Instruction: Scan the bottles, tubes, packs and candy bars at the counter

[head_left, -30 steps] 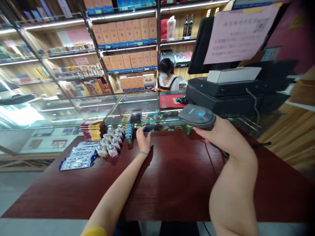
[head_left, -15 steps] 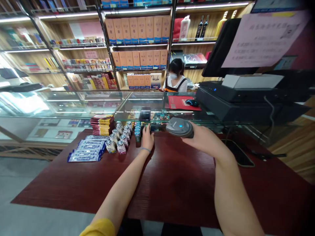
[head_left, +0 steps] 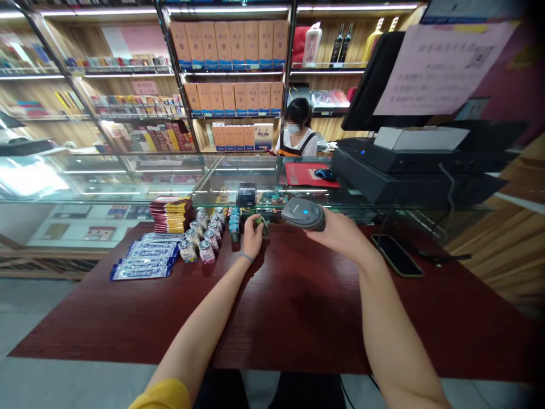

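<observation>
My right hand (head_left: 336, 230) is wrapped round a grey barcode scanner (head_left: 303, 213), which shows a small blue light and points left above the table. My left hand (head_left: 252, 237) pinches a small green packet (head_left: 262, 224) at the table's far side, just left of the scanner; its exact kind is too small to tell. Just left of that hand is a row of small blue-topped packs (head_left: 234, 222). Beyond these stand two rows of small jars with silvery lids (head_left: 207, 251).
Blue-and-silver sachets (head_left: 142, 258) and a stack of red-and-yellow packets (head_left: 171, 215) lie at the left of the dark red table (head_left: 272, 318). A phone (head_left: 398, 255) rests at the right. Behind the glass counter (head_left: 179, 170) is a person (head_left: 298, 136). A monitor (head_left: 370, 85) rises at right.
My left hand has closed on the small green packet and turned it up toward the scanner. My right hand keeps the scanner in nearly the same place. The view has shifted slightly.
</observation>
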### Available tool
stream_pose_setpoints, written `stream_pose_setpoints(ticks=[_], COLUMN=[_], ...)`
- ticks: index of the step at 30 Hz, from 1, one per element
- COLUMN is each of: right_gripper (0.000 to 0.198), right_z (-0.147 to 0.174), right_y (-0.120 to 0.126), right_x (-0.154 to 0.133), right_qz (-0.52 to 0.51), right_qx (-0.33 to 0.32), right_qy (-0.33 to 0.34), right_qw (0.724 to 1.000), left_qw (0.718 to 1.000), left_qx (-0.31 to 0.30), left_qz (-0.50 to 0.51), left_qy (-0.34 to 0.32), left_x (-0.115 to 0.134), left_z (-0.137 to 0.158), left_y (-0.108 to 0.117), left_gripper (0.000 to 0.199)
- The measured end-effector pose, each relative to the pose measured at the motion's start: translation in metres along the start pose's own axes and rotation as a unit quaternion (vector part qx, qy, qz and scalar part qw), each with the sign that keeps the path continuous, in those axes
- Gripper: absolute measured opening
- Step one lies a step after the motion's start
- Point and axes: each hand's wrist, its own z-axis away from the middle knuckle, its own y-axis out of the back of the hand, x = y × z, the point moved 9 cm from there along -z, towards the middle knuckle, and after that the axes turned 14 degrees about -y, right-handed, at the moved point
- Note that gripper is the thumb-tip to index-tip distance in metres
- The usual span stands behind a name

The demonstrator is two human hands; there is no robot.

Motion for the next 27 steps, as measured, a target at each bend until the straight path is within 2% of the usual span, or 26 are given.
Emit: stream_pose_setpoints(ticks=[2, 5, 7, 10, 12, 14, 22, 27], right_gripper=[0.046, 0.05, 0.05, 0.047, 0.051, 0.044, 0.031, 0.038], right_z=[0.001, 0.003, 0.007, 0.014, 0.021, 0.028, 0.045, 0.041], right_y=[0.0, -0.005, -0.013, -0.029, -0.037, -0.044, -0.048, -0.046], right_x=[0.007, 0.019, 0.026, 0.035, 0.038, 0.037, 0.02, 0.029], right_qz=[-0.011, -0.022, -0.015, 0.025, 0.06, 0.093, 0.118, 0.109], right_qx=[0.01, 0.002, -0.023, -0.062, -0.072, -0.081, -0.087, -0.069], right_qy=[0.001, 0.005, 0.006, 0.008, 0.008, 0.013, 0.029, 0.017], right_qw=[1.0, 1.0, 1.0, 0.998, 0.996, 0.992, 0.989, 0.992], left_qw=[0.989, 0.928, 0.888, 0.862, 0.858, 0.864, 0.925, 0.924], left_qx=[-0.001, -0.01, -0.006, 0.02, 0.035, 0.038, -0.014, -0.011], left_qz=[0.117, 0.298, 0.371, 0.406, 0.405, 0.389, 0.257, 0.286], left_qy=[0.087, 0.222, 0.272, 0.303, 0.313, 0.316, 0.28, 0.254], left_x=[-0.006, -0.01, -0.009, -0.012, -0.018, -0.023, -0.032, -0.03], left_z=[0.006, 0.022, 0.03, 0.036, 0.038, 0.038, 0.033, 0.03], left_y=[-0.004, -0.014, -0.015, -0.009, -0.005, -0.003, 0.002, 0.0], left_gripper=[0.033, 0.046, 0.052, 0.052, 0.048, 0.044, 0.038, 0.035])
